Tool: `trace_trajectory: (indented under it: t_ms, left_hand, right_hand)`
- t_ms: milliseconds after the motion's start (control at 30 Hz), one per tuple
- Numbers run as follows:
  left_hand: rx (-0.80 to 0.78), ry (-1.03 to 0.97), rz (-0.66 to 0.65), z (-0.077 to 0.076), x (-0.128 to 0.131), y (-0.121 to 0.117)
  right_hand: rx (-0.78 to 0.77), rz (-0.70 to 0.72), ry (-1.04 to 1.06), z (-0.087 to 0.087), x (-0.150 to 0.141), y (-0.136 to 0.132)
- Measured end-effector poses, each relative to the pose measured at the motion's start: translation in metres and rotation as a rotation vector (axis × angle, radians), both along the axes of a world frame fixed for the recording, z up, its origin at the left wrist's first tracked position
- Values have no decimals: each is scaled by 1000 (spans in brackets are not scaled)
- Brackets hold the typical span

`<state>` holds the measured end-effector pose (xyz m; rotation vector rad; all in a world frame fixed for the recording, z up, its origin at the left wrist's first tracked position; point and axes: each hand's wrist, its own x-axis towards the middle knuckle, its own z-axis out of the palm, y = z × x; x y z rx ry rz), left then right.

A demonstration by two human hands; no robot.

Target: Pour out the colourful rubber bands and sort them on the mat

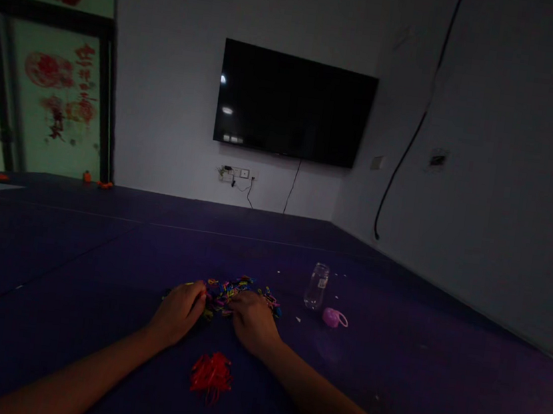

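Both my hands rest on a dark purple table [96, 279] at the near edge of a heap of small multicoloured bands [236, 291]. My left hand [179, 312] has its fingers curled down into the left side of the heap. My right hand [253, 322] is curled the same way on the right side. What the fingers pinch is too small and dark to make out. A separate little pile of red bands [210, 373] lies between my forearms, nearer to me.
A small clear bottle [316, 286] stands right of the heap, with a pink lid [332, 317] lying beside it. A black screen [293, 103] hangs on the far wall above sockets. A glass door with red decorations [53, 92] is at the left.
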<state>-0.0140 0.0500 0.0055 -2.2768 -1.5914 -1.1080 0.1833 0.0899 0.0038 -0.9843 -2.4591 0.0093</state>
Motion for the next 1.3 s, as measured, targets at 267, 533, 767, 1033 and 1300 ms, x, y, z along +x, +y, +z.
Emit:
trace_trajectory:
  t_ms: [267, 533, 767, 1033, 1300]
  left_hand:
    - [29, 17, -33, 1, 0, 1]
    - [115, 39, -71, -5, -1, 7]
    - [133, 41, -77, -6, -3, 9]
    - [123, 82, -61, -6, -2, 7]
    - [147, 102, -152, -6, -4, 8]
  right_hand:
    - [-2, -11, -116, 0, -1, 1]
    - [13, -42, -110, 1, -1, 0]
    - [10, -71, -61, 5, -1, -4]
    - [-10, -43, -40, 4, 0, -6]
    - [-21, -86, -71, 7, -2, -8]
